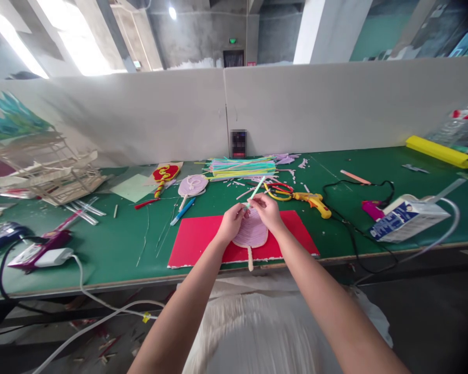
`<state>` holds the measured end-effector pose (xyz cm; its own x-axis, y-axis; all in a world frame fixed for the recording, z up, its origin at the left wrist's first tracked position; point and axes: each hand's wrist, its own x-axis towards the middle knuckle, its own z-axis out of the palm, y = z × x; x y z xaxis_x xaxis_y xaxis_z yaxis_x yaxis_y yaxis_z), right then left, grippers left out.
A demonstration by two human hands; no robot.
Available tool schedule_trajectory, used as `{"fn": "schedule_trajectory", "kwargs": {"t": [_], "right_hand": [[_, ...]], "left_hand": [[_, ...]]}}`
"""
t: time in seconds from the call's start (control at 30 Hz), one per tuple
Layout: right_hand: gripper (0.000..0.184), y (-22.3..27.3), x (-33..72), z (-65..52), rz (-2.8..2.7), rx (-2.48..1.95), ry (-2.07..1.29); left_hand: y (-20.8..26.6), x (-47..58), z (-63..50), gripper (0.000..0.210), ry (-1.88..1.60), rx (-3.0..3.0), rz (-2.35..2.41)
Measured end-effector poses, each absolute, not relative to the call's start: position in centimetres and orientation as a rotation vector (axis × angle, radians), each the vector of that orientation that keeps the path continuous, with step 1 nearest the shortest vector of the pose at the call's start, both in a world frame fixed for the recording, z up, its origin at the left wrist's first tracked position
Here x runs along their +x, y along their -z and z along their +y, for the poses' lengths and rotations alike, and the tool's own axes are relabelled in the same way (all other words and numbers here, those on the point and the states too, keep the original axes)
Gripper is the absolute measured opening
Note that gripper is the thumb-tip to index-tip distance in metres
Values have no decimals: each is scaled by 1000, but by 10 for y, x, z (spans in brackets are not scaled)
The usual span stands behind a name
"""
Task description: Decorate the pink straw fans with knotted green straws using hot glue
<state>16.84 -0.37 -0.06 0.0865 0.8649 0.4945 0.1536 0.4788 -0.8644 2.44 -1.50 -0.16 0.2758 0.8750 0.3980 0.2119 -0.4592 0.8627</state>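
Over the middle of a red board (197, 239) my two hands meet, fingertips close together. A thin pale green strip (258, 186) rises at a slant from between them. My right hand (267, 211) pinches it near its lower end, and my left hand (233, 221) has its fingers closed at that same end. Just beneath lies a lilac fan-shaped piece (253, 236) with a ridged surface and a short pale handle (250, 259) toward me. My hands cover its upper part.
Behind my hands lies a pile of coloured strips (242, 168). To the right are scissors (280, 191), a yellow glue gun (314, 202) with a black cord and a carton (409, 218). Leftward are a blue pen (183, 211), another lilac fan (193, 185) and a power strip (42, 249).
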Motion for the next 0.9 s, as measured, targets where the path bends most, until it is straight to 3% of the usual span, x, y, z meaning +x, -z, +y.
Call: {"fn": "schedule_trajectory", "kwargs": {"t": [0.9], "right_hand": [[26, -1, 168, -5, -1404, -1000, -723]], "left_hand": [[-1, 29, -24, 19, -1055, 2233, 1187]]}}
